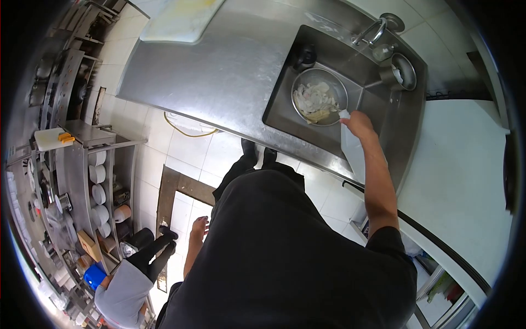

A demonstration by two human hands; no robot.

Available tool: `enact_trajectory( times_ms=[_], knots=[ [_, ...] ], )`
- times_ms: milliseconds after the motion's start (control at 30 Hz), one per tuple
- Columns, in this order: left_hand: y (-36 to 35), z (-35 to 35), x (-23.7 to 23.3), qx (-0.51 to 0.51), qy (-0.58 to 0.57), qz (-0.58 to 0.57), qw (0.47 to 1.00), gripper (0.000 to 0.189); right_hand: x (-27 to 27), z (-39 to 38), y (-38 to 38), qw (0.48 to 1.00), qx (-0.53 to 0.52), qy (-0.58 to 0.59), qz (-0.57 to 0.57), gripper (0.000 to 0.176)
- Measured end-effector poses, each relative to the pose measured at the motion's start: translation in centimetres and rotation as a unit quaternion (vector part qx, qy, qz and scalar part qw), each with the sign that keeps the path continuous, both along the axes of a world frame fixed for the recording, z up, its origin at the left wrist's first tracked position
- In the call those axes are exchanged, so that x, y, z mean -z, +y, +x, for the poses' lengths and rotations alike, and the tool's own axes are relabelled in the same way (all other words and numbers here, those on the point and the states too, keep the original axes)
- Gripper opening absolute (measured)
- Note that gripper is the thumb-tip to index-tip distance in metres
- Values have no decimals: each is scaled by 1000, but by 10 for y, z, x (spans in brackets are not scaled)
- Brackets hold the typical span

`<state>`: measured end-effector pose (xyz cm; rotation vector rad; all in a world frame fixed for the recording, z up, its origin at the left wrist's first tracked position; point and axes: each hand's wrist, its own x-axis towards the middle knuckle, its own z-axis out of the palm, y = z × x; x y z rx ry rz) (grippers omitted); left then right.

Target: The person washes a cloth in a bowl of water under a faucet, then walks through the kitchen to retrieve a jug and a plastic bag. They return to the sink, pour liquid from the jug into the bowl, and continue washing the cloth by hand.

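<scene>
My right hand (359,125) is closed around the narrow top of a white, limp-looking bag (352,151) at the sink's near right side. Part of the bag is hidden behind my forearm, and its white end pokes out past my fingers at the bowl's rim. Inside the sink (378,123) sits a round metal bowl (296,109) with pale, whitish pieces of food (316,101) in it. My left hand (199,226) hangs low by my left side, away from the counter, its fingers loosely bent and nothing visible in them.
A faucet (375,34) and a metal pot (402,74) are at the sink's back right. A dark object (307,56) stands in its back left corner. A cutting board (178,22) lies on the counter. A person (123,290) in a blue cap is behind left, near shelves of plates (97,174).
</scene>
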<state>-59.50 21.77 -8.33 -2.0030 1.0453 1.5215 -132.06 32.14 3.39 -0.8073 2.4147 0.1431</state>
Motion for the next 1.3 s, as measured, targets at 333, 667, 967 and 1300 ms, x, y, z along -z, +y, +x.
enact_trajectory(
  times_ms=[333,667,967,1300],
  knots=[
    [-50,-5,15,-91,72,-129,985,43,-109,19,3,968,97,-29,-231,47],
    [-56,56,36,-101,74,-184,975,42,-196,125,-110,893,84,-81,-435,37],
    [-30,210,124,-209,89,-25,974,45,-198,274,-282,831,67,-183,-521,30],
    [-230,317,97,-383,94,-142,908,36,-218,427,-469,815,10,-309,-490,31]
  ],
)
